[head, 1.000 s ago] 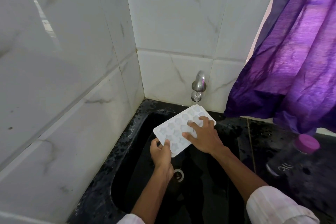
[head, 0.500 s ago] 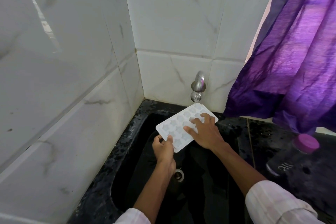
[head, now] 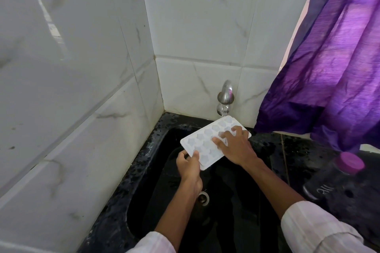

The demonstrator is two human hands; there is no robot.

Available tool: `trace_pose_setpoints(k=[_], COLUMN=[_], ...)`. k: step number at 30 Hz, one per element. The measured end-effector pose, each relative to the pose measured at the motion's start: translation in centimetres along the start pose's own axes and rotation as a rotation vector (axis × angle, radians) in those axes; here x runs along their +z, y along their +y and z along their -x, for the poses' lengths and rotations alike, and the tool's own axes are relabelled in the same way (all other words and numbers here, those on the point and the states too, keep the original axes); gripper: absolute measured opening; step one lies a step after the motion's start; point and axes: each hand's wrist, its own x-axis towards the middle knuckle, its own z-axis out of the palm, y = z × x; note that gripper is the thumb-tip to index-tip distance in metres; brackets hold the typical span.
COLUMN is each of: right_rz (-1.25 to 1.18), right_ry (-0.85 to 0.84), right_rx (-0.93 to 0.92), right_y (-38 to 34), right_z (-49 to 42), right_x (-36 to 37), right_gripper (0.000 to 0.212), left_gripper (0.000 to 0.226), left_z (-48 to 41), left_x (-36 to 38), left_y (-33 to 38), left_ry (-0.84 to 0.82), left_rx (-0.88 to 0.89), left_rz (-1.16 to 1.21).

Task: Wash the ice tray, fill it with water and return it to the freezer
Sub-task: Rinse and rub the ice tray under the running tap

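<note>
where right hand (head: 236, 149) rests, ice tray (head: 202, 139) is hidden.

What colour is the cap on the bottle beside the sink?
Pinkish-purple; the cap tops a dark bottle, clearest in the head view.

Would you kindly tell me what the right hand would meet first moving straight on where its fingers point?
The right hand touches the ice tray; going on, it would cross more tray cells, then probably the tiled wall, though depth is unclear.
</note>
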Motion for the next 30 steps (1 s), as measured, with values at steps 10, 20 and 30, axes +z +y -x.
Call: trace_pose_setpoints(k=[10, 20, 30], right_rz=[0.031, 0.031, -0.088], right_ry=[-0.016, 0.022, 0.052], right_rx=[-0.016, -0.024, -0.056], right_y=[0.3, 0.3, 1.3], right_z=[0.0, 0.0, 0.5], right_x=[0.2, 0.3, 1.6], right_gripper=[0.056, 0.056, 0.044], left_gripper=[0.015, 0.017, 0.012], left_z=[-0.5, -0.5, -0.8], left_x=[0.1, -0.2, -2.4], left_y=[-0.1, -0.3, -0.7], left_ry=[-0.003, -0.002, 0.03], left_rx=[0.003, 0.009, 0.192], left_rz=[-0.01, -0.004, -0.23])
